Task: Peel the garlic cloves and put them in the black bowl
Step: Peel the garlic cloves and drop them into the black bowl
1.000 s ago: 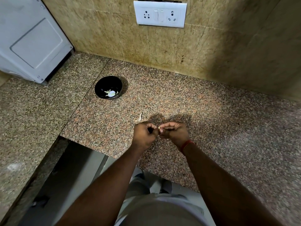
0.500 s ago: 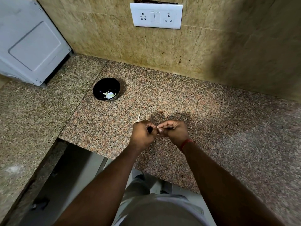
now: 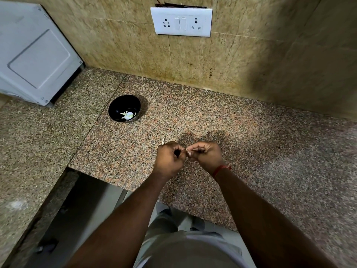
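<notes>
Pinching what seems to be a small garlic clove (image 3: 186,150) between them, the left hand (image 3: 170,159) and right hand (image 3: 205,154) meet above the counter (image 3: 251,132), probably to pick off skin, while the black bowl (image 3: 116,111) with peeled garlic (image 3: 128,115) waits well apart.

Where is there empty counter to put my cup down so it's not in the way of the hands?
The widest bare patch of granite counter lies right of the right hand, running to the tiled wall. Another lies between the black bowl and the socket wall. It is crowded where the left hand and right hand meet; a peel scrap lies just behind them.
</notes>
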